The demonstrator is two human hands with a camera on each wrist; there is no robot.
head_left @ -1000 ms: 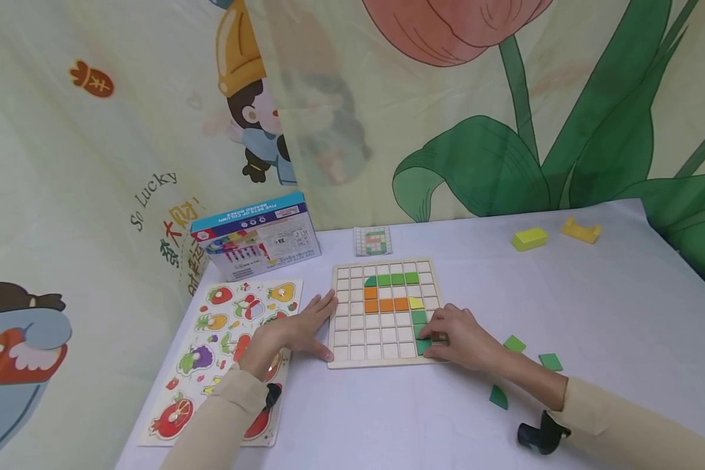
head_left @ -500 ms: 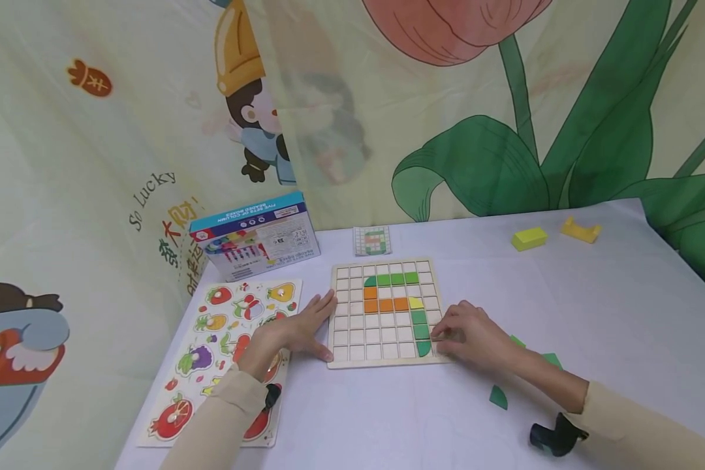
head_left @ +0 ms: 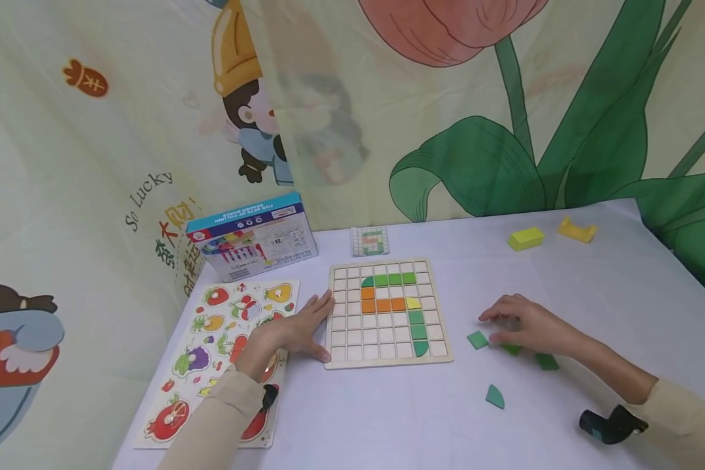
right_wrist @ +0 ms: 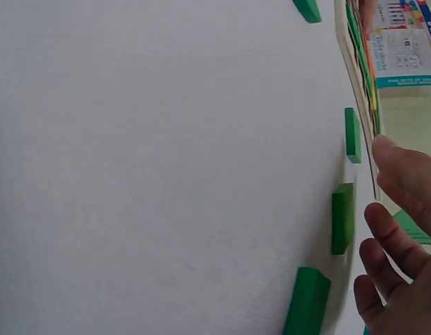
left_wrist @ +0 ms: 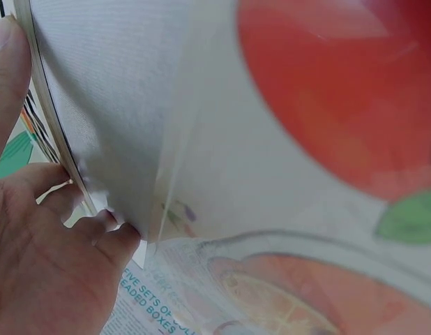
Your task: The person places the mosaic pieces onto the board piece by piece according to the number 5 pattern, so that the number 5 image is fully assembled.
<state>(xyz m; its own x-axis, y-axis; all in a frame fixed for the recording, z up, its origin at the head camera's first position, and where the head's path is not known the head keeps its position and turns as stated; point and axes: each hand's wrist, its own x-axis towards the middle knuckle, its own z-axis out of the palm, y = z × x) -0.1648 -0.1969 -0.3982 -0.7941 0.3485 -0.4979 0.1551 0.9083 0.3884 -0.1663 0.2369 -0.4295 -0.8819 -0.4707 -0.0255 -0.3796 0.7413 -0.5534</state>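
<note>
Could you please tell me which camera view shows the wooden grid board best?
The head view, showing nearly all the wooden grid board and its coloured tiles from above. Both wrist views show it only as a narrow, steeply slanted strip, partly cut off by the frame.

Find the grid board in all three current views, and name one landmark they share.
Head: just below centre; board seen from above.
Left wrist: upper left; board edge-on, a slanting strip.
Right wrist: upper right; board edge-on, a narrow strip.
Shared landmark: the printed box, bottom left of centre in left wrist, top right in right wrist.
</note>
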